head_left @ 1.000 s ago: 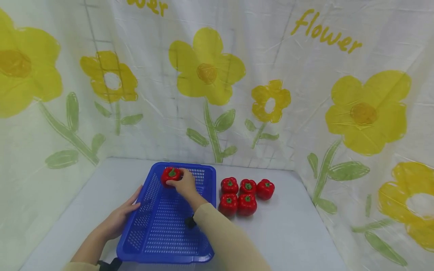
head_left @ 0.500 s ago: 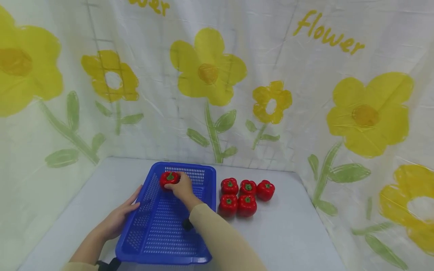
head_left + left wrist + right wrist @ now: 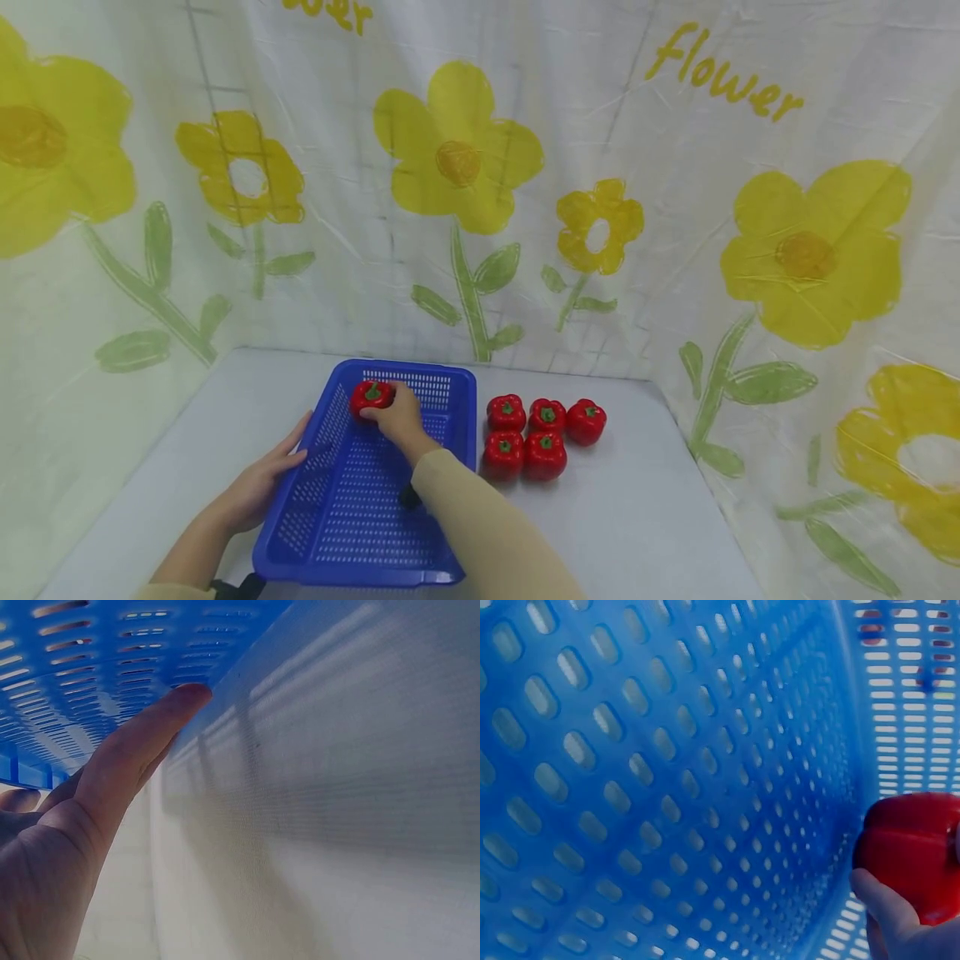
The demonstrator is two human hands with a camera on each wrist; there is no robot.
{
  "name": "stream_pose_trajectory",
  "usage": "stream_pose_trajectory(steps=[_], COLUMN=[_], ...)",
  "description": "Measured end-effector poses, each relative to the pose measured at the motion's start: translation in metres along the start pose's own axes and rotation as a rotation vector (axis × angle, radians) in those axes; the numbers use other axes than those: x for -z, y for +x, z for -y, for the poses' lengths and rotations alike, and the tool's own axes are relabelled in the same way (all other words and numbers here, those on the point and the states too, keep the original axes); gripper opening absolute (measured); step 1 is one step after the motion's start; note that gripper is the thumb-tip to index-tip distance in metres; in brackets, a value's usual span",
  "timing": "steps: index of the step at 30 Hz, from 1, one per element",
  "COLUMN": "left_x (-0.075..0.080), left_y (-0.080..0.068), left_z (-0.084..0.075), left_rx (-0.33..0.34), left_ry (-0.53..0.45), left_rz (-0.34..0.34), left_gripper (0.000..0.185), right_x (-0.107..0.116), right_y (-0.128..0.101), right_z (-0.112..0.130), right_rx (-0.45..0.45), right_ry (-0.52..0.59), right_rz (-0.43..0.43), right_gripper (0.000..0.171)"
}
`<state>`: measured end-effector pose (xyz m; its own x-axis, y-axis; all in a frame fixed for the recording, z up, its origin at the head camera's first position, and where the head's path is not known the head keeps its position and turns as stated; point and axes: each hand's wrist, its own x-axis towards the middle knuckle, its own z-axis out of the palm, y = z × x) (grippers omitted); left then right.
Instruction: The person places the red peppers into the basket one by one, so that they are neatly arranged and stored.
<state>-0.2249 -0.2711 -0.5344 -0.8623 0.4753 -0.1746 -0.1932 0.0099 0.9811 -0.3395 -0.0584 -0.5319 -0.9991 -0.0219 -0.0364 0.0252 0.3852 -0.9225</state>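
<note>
My right hand (image 3: 399,415) holds a red bell pepper (image 3: 367,402) with a green stem, inside the far left part of the blue basket (image 3: 360,575). In the right wrist view, fingers press the side of the pepper (image 3: 907,851) close to the basket's perforated walls. My left hand (image 3: 258,487) rests against the basket's left side with its fingers fairly straight. From the left wrist, the left hand (image 3: 82,817) is seen touching the outside of the slotted basket wall (image 3: 90,682).
Several red bell peppers (image 3: 545,456) stand in two rows on the white table (image 3: 637,517), right of the basket. Behind the table hangs a white curtain (image 3: 337,292) printed with yellow flowers.
My right hand has moved slightly left and down with the bell pepper, further into the basket. The left hand has stayed at the basket's side, and the other peppers have not moved.
</note>
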Motion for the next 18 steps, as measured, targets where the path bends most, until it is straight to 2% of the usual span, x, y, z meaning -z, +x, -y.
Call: stream_pose_trajectory(steps=[11, 18], left_x=[0.0014, 0.0026], left_y=[-0.0001, 0.0], left_z=[-0.0012, 0.0016], left_rx=[-0.01, -0.025], left_ry=[0.005, 0.007], left_rz=[0.045, 0.062], left_gripper=[0.062, 0.062], right_x=[-0.004, -0.0091], right_y=[-0.0004, 0.0017], right_z=[-0.0046, -0.0074], right_rx=[0.016, 0.022], right_ry=[0.007, 0.0], right_rz=[0.038, 0.022], right_gripper=[0.063, 0.061])
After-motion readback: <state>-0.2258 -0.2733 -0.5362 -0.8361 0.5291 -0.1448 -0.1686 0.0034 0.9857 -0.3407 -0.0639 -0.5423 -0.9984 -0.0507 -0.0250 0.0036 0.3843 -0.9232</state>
